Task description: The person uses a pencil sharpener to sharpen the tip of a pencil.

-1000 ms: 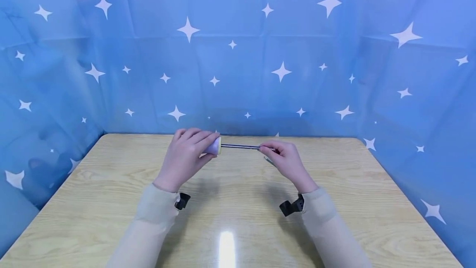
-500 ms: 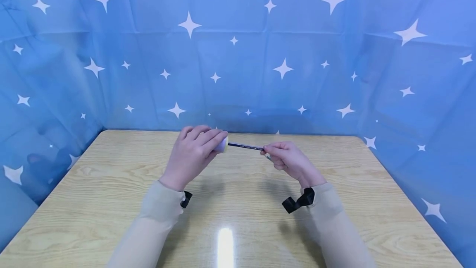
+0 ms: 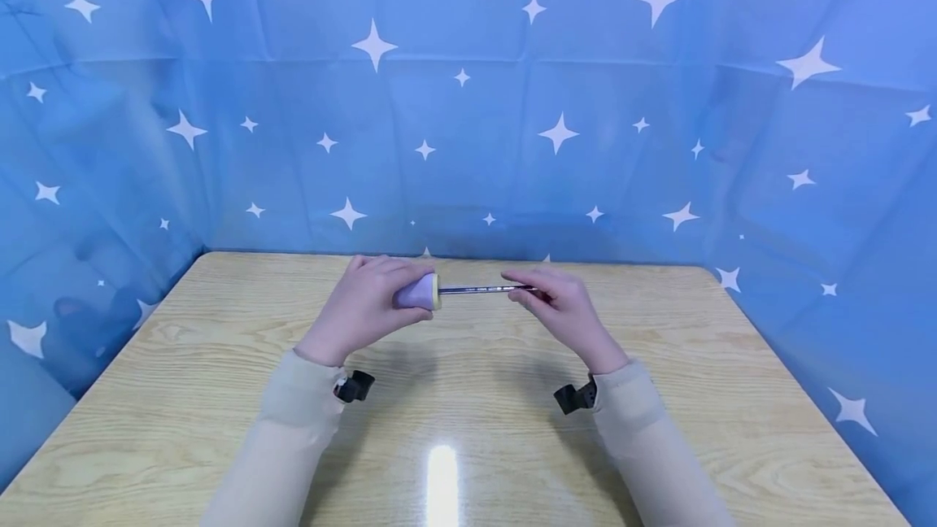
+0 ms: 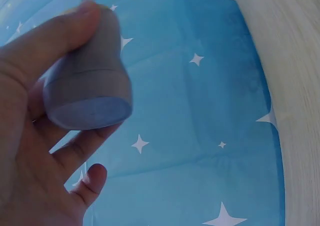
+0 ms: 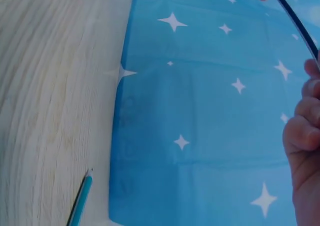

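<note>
While left grip (image 3: 359, 305) clasps purple sharpener (image 3: 417, 293), right grip (image 3: 562, 311) holds dark pencil (image 3: 476, 289).
Long axis: between both, roughly parallel to surface (image 3: 468, 381) far edge.

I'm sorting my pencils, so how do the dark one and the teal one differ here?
The dark pencil is held up in the right hand; the teal pencil lies on the table. The dark pencil's one end meets the purple bell-shaped piece; the teal pencil's pointed end is uncovered. Both are slim.
</note>
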Available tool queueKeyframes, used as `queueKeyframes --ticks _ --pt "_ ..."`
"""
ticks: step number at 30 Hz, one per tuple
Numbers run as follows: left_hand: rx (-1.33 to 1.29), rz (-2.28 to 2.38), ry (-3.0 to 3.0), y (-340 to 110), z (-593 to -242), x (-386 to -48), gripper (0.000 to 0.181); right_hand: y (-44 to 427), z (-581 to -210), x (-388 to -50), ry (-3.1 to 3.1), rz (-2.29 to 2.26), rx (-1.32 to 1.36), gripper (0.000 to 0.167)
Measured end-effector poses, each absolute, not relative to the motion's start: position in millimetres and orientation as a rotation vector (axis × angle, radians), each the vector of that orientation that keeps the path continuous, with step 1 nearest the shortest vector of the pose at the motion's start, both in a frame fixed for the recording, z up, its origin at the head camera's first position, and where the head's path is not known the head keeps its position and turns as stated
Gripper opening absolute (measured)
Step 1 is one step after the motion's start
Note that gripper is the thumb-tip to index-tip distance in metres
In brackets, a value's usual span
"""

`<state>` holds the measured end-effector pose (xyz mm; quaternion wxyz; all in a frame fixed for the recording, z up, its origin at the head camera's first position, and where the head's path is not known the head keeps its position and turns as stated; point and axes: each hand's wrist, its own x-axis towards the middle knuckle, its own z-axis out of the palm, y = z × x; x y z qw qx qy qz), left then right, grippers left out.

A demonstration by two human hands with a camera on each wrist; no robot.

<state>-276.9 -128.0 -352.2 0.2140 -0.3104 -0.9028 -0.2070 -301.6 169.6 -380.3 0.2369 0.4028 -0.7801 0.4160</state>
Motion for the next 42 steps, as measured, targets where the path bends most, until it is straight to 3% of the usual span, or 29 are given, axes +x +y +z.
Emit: queueKeyframes --ticks 14,20,24,27,36,42 --pt "-0.840 -0.448 -2.281 -122.2 -352.6 -273.9 0.055 165.0 -378.1 -294.1 -2.381 1.225 0.857 0.015" --pt "-0.838 -0.354 -2.161 -122.2 -354.2 -272.5 0.053 165.0 -367.5 -295.0 -2.608 1.707 0.621 0.026" --pt "-0.843 -0.216 -2.081 -116.8 -354.8 -271.9 0.047 170.3 -364.6 -299.2 -2.591 2.223 0.502 0.026" --pt "-0.836 -0.141 -2.060 -111.6 -354.9 -271.5 0.045 175.9 -364.4 -301.6 -2.598 2.372 0.497 0.027" --pt "-0.850 -0.429 -2.345 -113.5 -347.2 -269.5 0.057 190.5 -350.8 -289.1 -2.636 1.486 0.648 0.025" --pt "-0.840 -0.571 -2.431 -126.5 -339.5 -264.7 0.055 184.4 -346.8 -283.8 -2.570 1.303 0.799 0.017"
